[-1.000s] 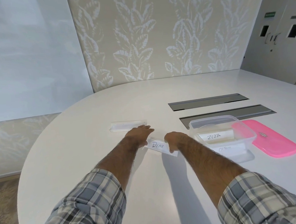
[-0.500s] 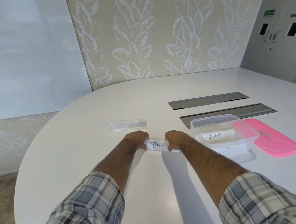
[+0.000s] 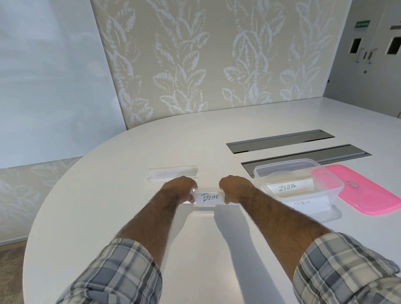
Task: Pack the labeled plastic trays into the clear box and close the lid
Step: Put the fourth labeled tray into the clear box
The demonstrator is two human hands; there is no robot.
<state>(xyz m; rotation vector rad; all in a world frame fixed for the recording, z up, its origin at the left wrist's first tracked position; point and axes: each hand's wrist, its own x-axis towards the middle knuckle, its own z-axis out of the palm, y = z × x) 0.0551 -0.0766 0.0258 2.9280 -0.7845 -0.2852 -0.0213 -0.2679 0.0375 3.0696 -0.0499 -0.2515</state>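
Observation:
A clear plastic tray labeled BEAR (image 3: 209,197) is held by both ends just above the white table (image 3: 129,226). My left hand (image 3: 181,188) grips its left end and my right hand (image 3: 235,188) grips its right end. To the right stands the clear box (image 3: 297,169), open, with a tray labeled ZEBRA (image 3: 288,187) inside and a tray labeled OSTRICH (image 3: 302,204) lower in it. The pink lid (image 3: 366,193) lies flat on the table right of the box. Another clear tray (image 3: 172,172) lies just beyond my left hand, its label not readable.
Two grey recessed cable slots (image 3: 278,140) (image 3: 312,156) run across the table behind the box. The table's curved edge (image 3: 28,233) is at the left. A leaf-patterned wall (image 3: 212,52) stands behind, and cabinet doors (image 3: 376,47) are at the far right.
My left hand closed onto the left end of the BEAR tray, which has turned level between both hands and lifted slightly. The box, lid and far tray have not moved.

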